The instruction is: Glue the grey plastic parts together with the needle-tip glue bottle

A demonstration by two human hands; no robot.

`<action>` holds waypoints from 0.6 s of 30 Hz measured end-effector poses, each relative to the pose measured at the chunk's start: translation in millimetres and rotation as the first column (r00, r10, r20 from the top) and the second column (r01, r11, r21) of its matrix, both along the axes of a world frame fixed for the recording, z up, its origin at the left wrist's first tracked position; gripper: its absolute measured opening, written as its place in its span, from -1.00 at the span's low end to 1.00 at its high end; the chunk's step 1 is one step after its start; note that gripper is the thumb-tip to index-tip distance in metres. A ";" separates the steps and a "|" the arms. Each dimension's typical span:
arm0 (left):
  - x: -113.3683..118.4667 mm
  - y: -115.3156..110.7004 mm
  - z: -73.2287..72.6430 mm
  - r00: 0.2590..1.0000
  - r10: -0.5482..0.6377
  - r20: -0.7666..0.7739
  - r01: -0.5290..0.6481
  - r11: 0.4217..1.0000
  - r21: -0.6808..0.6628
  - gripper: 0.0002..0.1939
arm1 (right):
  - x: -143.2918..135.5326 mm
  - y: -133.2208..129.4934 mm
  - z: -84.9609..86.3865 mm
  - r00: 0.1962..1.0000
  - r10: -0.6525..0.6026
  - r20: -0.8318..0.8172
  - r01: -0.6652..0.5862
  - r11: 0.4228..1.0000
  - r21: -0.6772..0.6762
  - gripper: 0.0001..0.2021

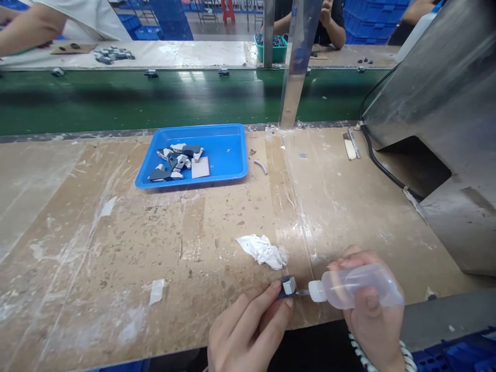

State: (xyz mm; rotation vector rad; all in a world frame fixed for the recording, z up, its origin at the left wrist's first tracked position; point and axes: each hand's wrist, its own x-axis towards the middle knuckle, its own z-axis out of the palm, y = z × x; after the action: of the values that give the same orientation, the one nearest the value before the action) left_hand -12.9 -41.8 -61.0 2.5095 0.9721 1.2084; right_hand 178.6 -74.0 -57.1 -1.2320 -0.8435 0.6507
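Observation:
Near the table's front edge, my left hand [251, 325] pinches a small dark blue and grey plastic part [289, 287] between thumb and fingers. My right hand [368, 305] is wrapped round a translucent squeeze bottle [358, 287] with a white cap, tipped on its side. The bottle's thin nozzle points left and reaches the part; whether it touches cannot be made out. A crumpled white tissue [263, 251] lies just beyond the part. Farther back, a blue tray [228, 165] holds several grey and white plastic parts [176, 160] and a pale pink square pad [200, 168].
A green conveyor belt [155, 103] runs behind the table, carrying spaced small parts. A metal post [295, 77] rises at the table's back edge. At right stands a metal machine housing [445, 129] with a black cable [382, 165]. Co-workers sit across the belt.

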 end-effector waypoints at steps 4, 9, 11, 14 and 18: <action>1.4 0.5 -1.8 0.999 0.001 0.040 -0.004 0.999 0.054 -0.76 | -0.1 -1.3 -2.3 1.000 -0.004 0.017 0.004 1.000 0.006 -0.68; 1.9 -1.5 -3.5 0.999 0.005 0.049 -0.006 1.000 0.016 -0.76 | 0.0 -4.1 -4.0 1.000 -0.003 -0.009 0.002 1.000 -0.014 -0.70; 0.4 -3.1 -0.3 0.999 -0.003 0.033 0.003 1.000 -0.009 -0.78 | 0.2 -3.8 -3.6 1.000 -0.007 0.000 0.007 1.000 -0.012 -0.70; -2.4 -3.9 2.1 1.000 -0.022 0.001 0.022 0.999 -0.039 -0.77 | 2.0 -0.6 -0.6 0.999 -0.031 -0.036 0.032 0.999 0.036 -0.69; -4.2 -1.5 -3.9 1.000 -0.011 0.021 0.009 0.994 0.109 -0.71 | 7.1 5.1 5.3 0.951 -0.120 -0.286 0.132 0.991 0.023 -0.65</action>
State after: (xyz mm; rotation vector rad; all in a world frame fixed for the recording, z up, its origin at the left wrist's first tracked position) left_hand -17.1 -43.3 -64.9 2.5743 0.9106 1.3167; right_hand 185.7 -68.9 -51.8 -1.1119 -0.5316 0.6830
